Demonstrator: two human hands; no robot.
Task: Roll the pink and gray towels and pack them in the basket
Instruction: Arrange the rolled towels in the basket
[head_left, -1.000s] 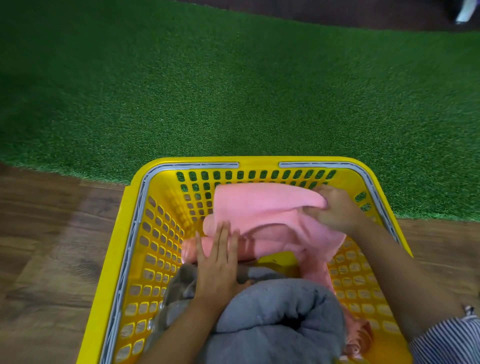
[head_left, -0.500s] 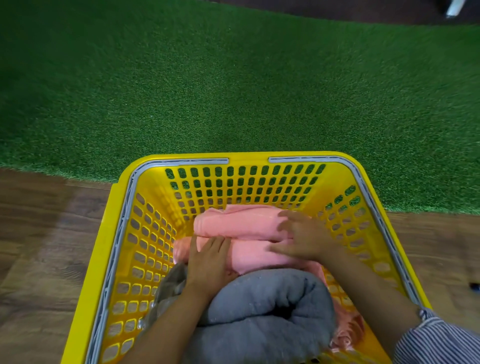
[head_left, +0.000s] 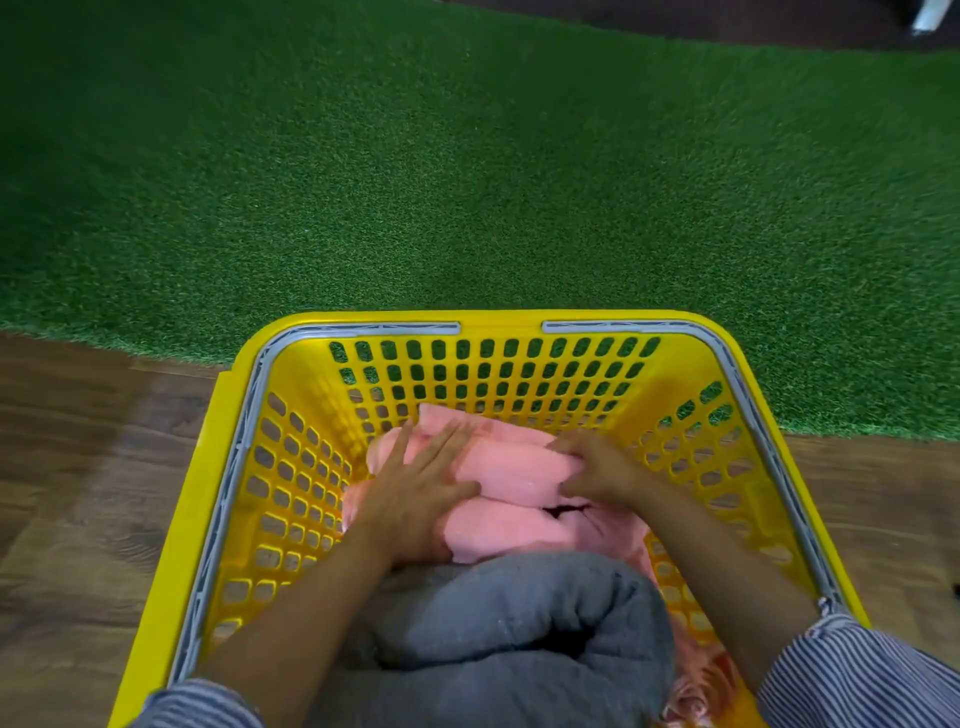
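- The left hand (head_left: 415, 480) is pressing flat, fingers straight, on the pink towel (head_left: 511, 470); the right hand (head_left: 592, 467) is pinching its other end.
- The gray towel (head_left: 519, 618) is lying rolled, nearer the person.
- Both are sitting inside the basket (head_left: 498, 318); packing looks nearly finished, only tucking left.

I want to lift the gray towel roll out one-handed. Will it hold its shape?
Probably not fully. The gray towel is soft, thick cloth, loosely rolled, so it would likely sag or unroll. It looks bulky but light. Wedged against the basket wall, it should not roll away.
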